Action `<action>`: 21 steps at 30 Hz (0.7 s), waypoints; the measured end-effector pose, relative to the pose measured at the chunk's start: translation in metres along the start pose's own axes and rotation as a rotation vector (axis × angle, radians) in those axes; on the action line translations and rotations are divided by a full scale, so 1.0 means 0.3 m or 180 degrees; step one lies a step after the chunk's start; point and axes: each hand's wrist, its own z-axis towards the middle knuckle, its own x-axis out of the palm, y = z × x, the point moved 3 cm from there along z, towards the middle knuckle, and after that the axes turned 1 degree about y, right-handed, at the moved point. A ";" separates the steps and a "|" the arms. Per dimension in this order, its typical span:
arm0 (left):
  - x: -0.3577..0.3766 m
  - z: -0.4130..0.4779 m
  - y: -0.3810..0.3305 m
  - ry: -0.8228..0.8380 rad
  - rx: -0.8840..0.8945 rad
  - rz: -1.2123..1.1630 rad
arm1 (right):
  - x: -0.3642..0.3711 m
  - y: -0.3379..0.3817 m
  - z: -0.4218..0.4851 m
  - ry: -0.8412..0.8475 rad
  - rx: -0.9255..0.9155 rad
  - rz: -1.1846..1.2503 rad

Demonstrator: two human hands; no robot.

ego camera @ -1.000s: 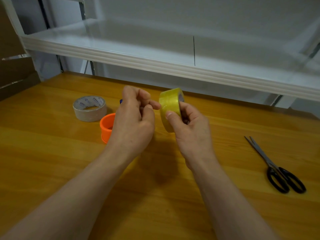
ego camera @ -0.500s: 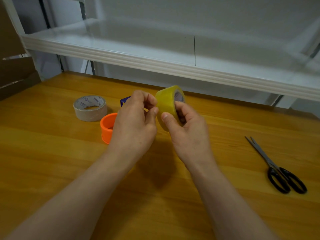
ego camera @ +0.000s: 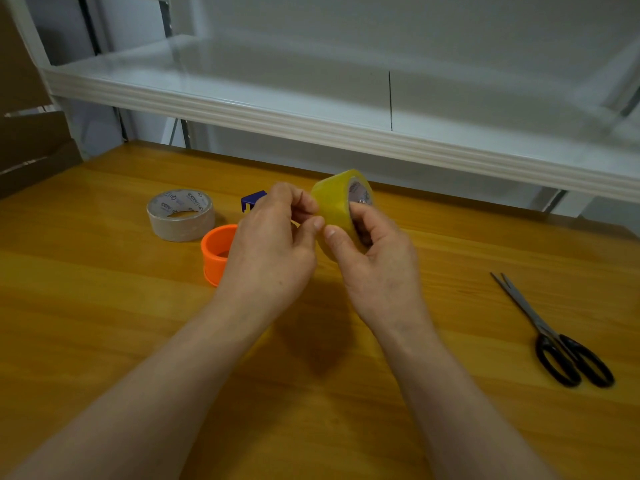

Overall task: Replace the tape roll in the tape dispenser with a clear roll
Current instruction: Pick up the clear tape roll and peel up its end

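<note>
My right hand holds a yellowish clear tape roll upright above the table, thumb on its outer face and fingers through its core. My left hand is beside it, fingertips pinched against the roll's left edge. Behind my left hand lies the tape dispenser: an orange ring part and a blue piece show, the remainder is hidden. A grey-beige tape roll lies flat on the table to the left.
Black-handled scissors lie at the right on the wooden table. A white shelf overhangs the table's far edge. Brown cardboard stands at the far left.
My left hand has closed in on the roll, its fingertips now touching the roll's edge. The right hand has tilted the roll a little and lowered it slightly.
</note>
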 end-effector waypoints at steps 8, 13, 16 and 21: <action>-0.003 -0.010 -0.020 -0.0143 0.0112 0.0514 | -0.005 0.008 -0.001 0.0055 -0.0030 -0.0046; 0.004 -0.015 -0.032 -0.0159 0.0148 0.0960 | 0.005 0.001 -0.005 0.0013 0.0027 0.0007; 0.004 -0.012 -0.019 -0.0060 -0.0011 0.1149 | 0.002 0.002 -0.006 -0.0055 0.0063 0.0050; 0.004 -0.002 0.013 -0.0029 -0.0132 0.0754 | -0.020 0.004 0.003 -0.0229 0.0074 0.0167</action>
